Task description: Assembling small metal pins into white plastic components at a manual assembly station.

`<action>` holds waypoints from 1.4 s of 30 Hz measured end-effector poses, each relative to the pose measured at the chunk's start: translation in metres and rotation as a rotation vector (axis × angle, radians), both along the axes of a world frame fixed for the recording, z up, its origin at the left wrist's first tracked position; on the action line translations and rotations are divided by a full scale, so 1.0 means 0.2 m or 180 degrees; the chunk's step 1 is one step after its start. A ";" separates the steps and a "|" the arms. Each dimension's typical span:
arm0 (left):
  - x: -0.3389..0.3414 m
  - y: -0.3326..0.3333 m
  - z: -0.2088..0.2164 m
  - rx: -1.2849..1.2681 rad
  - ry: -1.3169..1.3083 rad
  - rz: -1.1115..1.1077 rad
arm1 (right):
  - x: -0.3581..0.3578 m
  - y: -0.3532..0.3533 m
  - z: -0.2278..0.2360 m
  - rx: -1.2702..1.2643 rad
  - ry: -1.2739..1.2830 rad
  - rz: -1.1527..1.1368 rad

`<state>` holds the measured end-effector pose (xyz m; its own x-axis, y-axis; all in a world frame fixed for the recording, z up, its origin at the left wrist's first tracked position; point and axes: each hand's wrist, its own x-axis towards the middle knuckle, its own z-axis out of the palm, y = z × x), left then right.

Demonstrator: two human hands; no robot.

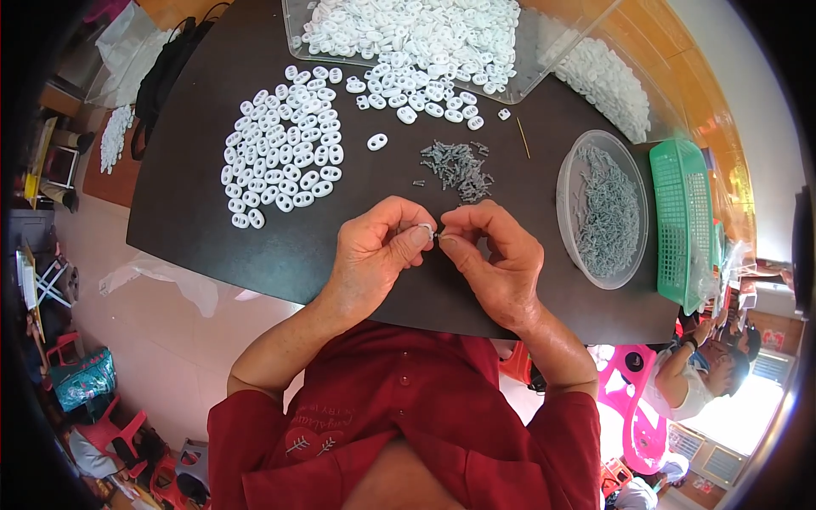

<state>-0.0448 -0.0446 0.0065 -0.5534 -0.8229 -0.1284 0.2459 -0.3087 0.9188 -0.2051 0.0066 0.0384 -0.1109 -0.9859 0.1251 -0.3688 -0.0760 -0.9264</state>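
Note:
Near the front edge of the dark table (255,263), my two hands meet fingertip to fingertip. Between thumb and fingers, my left hand (365,255) pinches a small white plastic piece (427,228), mostly covered by the fingertips. My right hand (503,268) is closed on a small dark screw-like pin (437,237), held up against the white piece. Just beyond my hands lies a loose heap of small grey screws (459,170), with one screw (418,183) apart from it. White oval pieces with two holes (285,149) are spread out to the left.
A clear bin of white pieces (408,30) stands at the back, some spilling before it. Rightward are a round tub of grey screws (563,204), a green basket (671,221) and a thin brass-coloured stick (523,138). Another person (693,374) sits beyond, at right.

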 end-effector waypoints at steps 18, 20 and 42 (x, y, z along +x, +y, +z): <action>-0.02 0.05 -0.05 -0.0848 -0.0565 0.0306 | 0.03 -0.03 -0.03 0.0013 0.0177 0.0017; -0.01 0.05 -0.05 -0.0540 -0.0313 0.0326 | 0.03 -0.03 -0.03 -0.0177 0.0210 0.0019; -0.02 0.07 -0.05 -0.1798 -0.0620 0.1144 | 0.08 -0.05 -0.09 -0.0621 0.0594 0.0149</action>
<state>-0.0486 -0.0314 -0.0035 -0.2447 -0.9207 0.3040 0.0576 0.2992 0.9525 -0.1894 -0.0042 0.0195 -0.0228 -0.9447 0.3272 -0.5237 -0.2675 -0.8088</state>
